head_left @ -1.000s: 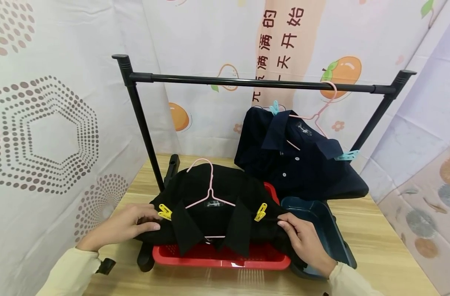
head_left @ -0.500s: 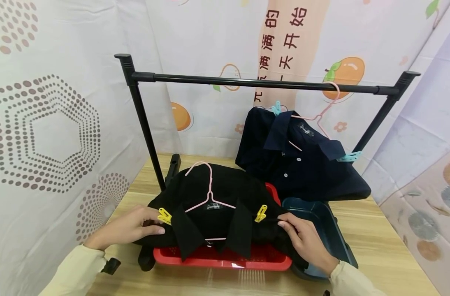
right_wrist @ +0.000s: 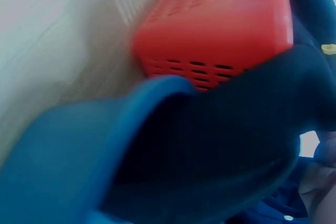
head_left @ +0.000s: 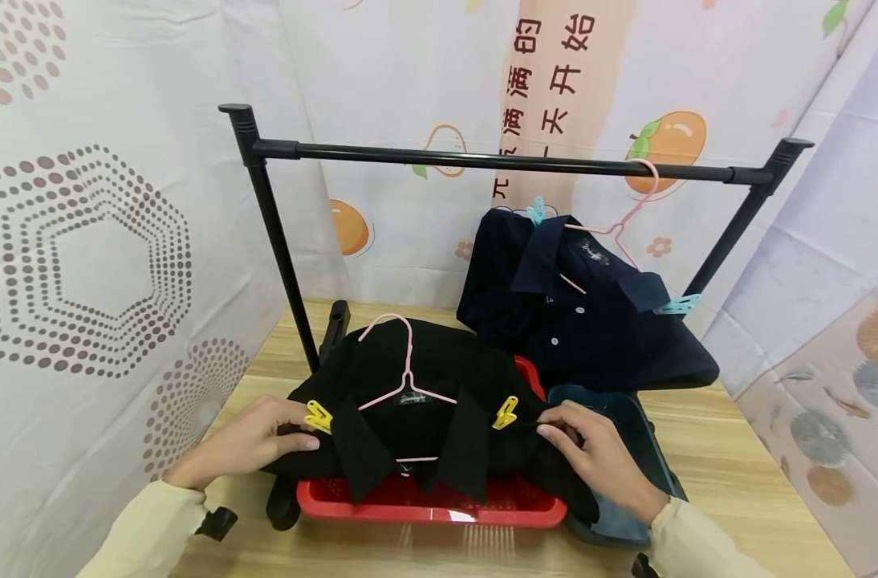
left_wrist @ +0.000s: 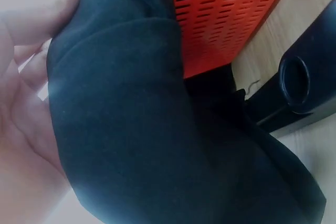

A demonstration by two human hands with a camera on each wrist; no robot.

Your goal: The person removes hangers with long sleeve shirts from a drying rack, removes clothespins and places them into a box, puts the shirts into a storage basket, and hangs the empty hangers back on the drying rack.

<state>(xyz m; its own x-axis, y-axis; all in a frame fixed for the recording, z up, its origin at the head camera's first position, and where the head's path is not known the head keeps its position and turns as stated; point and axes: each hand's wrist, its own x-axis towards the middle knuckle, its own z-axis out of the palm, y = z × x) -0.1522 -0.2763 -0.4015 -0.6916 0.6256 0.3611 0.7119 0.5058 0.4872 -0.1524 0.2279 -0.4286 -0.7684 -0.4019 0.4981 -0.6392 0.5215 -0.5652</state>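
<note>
A black collared shirt [head_left: 439, 353] lies over a red basket [head_left: 432, 515], with a pink hanger [head_left: 408, 369] inside its collar. One yellow clip [head_left: 319, 417] is at the left shoulder and another yellow clip [head_left: 506, 413] at the right. My left hand [head_left: 247, 441] pinches the left shoulder fabric beside its clip; the left wrist view shows the thumb [left_wrist: 50, 6] on the dark cloth. With fingers and thumb, my right hand [head_left: 601, 453] pinches the opposite shoulder. In the right wrist view, the black sleeve [right_wrist: 226, 124] droops into a blue basin [right_wrist: 68, 156].
A black rack bar [head_left: 439, 158] spans above the table. From its right part hangs a navy shirt [head_left: 605, 329] on a pink hanger [head_left: 615, 227], with light blue clips [head_left: 679, 304]. The rack's left foot [head_left: 283, 504] stands beside the basket.
My right hand has shifted slightly left along the shoulder, and its fingers have lifted a little. The hanger's hook leans slightly farther left. The left hand keeps its hold on the shirt.
</note>
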